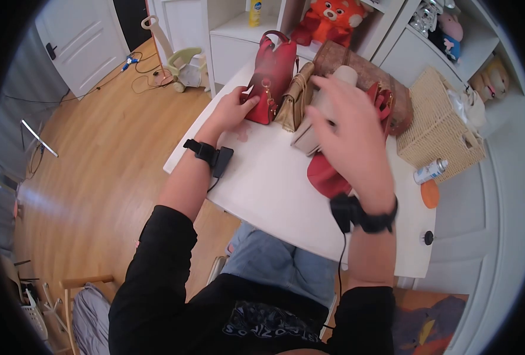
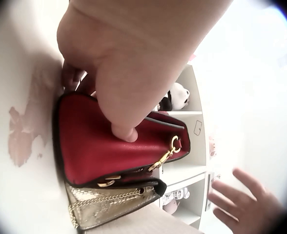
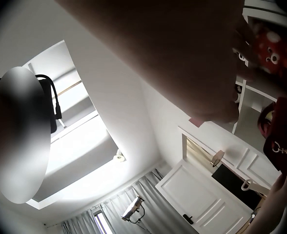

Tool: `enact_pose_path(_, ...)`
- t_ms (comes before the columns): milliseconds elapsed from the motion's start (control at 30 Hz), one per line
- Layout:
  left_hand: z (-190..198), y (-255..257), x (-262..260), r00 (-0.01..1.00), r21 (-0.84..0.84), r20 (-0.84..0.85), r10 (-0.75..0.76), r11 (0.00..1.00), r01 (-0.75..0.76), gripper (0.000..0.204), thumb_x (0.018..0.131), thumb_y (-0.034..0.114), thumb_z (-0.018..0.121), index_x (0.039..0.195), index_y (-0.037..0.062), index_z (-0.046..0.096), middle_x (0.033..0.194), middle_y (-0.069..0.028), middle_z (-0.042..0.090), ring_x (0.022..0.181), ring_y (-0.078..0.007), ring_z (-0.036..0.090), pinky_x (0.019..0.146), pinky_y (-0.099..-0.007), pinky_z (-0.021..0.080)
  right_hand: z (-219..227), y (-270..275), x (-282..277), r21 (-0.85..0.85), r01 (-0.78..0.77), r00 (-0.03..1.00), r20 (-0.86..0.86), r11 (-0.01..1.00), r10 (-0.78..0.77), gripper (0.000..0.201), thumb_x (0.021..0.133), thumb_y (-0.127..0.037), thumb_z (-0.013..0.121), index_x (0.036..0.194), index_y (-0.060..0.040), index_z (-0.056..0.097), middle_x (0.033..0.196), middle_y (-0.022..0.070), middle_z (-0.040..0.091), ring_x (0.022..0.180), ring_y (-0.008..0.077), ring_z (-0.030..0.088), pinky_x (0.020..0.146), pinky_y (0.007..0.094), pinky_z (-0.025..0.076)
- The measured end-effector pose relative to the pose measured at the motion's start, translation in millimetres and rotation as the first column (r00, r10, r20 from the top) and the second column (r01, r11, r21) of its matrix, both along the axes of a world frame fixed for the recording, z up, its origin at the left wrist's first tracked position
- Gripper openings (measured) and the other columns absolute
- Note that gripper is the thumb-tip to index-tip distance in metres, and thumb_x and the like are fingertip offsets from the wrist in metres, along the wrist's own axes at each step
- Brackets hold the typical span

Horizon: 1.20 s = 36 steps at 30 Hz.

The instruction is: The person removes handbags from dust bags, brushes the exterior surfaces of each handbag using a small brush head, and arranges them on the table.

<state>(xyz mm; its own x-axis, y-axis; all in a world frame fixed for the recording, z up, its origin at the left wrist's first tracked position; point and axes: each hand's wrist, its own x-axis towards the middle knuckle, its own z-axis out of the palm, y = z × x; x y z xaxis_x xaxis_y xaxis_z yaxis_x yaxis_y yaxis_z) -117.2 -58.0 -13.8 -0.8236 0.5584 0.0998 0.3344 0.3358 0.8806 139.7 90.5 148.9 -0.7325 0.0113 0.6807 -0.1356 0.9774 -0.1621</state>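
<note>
A red handbag (image 1: 277,65) with a gold clasp and a top handle stands at the left of the white table. My left hand (image 1: 233,112) grips its near left end, thumb across the end panel and the other fingers round the side. Right beside it stands a gold chain-strap bag (image 1: 298,100). Above a beige bag (image 1: 305,141) my right hand (image 1: 351,133) is raised with fingers spread, holding nothing; it hides part of that bag. Beneath that wrist a rounded red item (image 1: 324,176) lies partly covered. The left wrist view shows the red handbag (image 2: 90,141) close up.
A brown patterned case (image 1: 333,56) lies behind the bags. To the right stand a woven basket (image 1: 437,127), a spray can (image 1: 431,171) and an orange disc (image 1: 430,194). A red plush bear (image 1: 333,18) sits on the shelf behind.
</note>
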Motion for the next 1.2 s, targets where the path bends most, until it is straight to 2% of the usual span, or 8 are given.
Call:
enact_pose_path(133,-8,0,-10,0.998,-0.009,-0.021,-0.056,0.998,0.056,0.071,0.104,0.04,0.072,0.157,-0.0005,0.047,0.138,-0.0215,0.07,0.121,-0.0309,0.071,0.102,-0.0402,0.057,-5,34,70,-0.146,0.227,0.97,-0.056,0.963,-0.237,0.047,0.095,-0.012,0.074,0.139,-0.0006,0.061,0.135,0.0204,0.065,0.13,0.0393,0.058,0.113,0.0478,0.044)
enact_pose_path(467,-21,-11,-22,0.989,0.207,0.081,-0.123,0.973,0.105,0.071,0.102,0.038,0.076,0.156,-0.0003,0.05,0.14,-0.0181,0.067,0.127,-0.0259,0.065,0.101,-0.0388,0.055,-71,78,121,-0.346,0.115,0.993,0.058,0.931,-0.101,0.079,0.096,-0.016,0.077,0.163,-0.0025,0.036,0.159,0.023,0.04,0.146,0.0401,0.042,0.119,0.047,0.04)
enact_pose_path(600,21,-39,-20,0.967,0.275,-0.072,0.244,0.937,-0.216,0.043,0.108,0.032,0.066,0.136,-0.0003,0.066,0.125,-0.0087,0.07,0.115,-0.0189,0.064,0.101,-0.032,0.05,-82,98,143,-0.439,0.081,0.992,0.119,0.895,-0.031,0.084,0.098,-0.017,0.076,0.167,-0.0053,0.03,0.161,0.022,0.038,0.146,0.0379,0.044,0.114,0.0468,0.046)
enact_pose_path(700,67,-49,44,0.941,0.497,-0.141,0.306,0.844,-0.2,0.024,0.106,0.02,0.067,0.119,-0.001,0.069,0.112,-0.0061,0.067,0.103,-0.0133,0.062,0.092,-0.0286,0.051,-98,128,157,-0.467,0.134,0.981,0.189,0.874,-0.05,0.08,0.1,-0.017,0.075,0.166,-0.0056,0.03,0.158,0.0214,0.04,0.14,0.0359,0.05,0.111,0.0458,0.05)
enact_pose_path(867,107,26,190,0.762,0.351,-0.621,-0.182,0.805,0.478,0.026,0.094,0.002,0.067,0.12,0.0006,0.067,0.117,-0.01,0.065,0.109,-0.0218,0.064,0.097,-0.0331,0.052,-134,172,161,-0.605,0.227,0.965,0.247,0.763,-0.092,0.072,0.102,-0.018,0.073,0.162,-0.0042,0.035,0.15,0.0214,0.048,0.131,0.0321,0.058,0.106,0.0443,0.054)
enact_pose_path(900,110,43,203,0.593,0.229,-0.792,-0.147,0.828,0.512,0.033,0.091,0.0,0.068,0.123,0.0012,0.067,0.121,-0.0125,0.065,0.112,-0.0262,0.065,0.099,-0.0357,0.052,-139,177,159,-0.632,0.22,0.96,0.274,0.743,-0.051,0.068,0.103,-0.018,0.072,0.16,-0.0032,0.038,0.148,0.0215,0.051,0.13,0.0316,0.059,0.105,0.0435,0.055)
enact_pose_path(967,103,77,214,0.567,0.235,-0.806,-0.173,0.785,0.573,0.042,0.085,0.002,0.072,0.127,0.0024,0.067,0.132,-0.0177,0.061,0.119,-0.0337,0.063,0.103,-0.0407,0.052,-156,189,157,-0.662,0.23,0.956,0.292,0.714,-0.037,0.065,0.103,-0.019,0.072,0.158,-0.0022,0.041,0.147,0.0216,0.053,0.129,0.0311,0.061,0.103,0.0426,0.057)
enact_pose_path(1200,55,117,218,0.632,0.233,-0.747,-0.205,0.81,0.538,0.041,0.094,0.023,0.071,0.128,0.003,0.065,0.144,-0.0181,0.053,0.142,-0.0375,0.048,0.123,-0.0504,0.032,-190,212,173,-0.788,0.187,0.976,0.216,0.587,-0.022,0.04,0.1,-0.01,0.07,0.137,0.0015,0.059,0.124,0.0174,0.067,0.106,0.0248,0.071,0.094,0.0369,0.06)
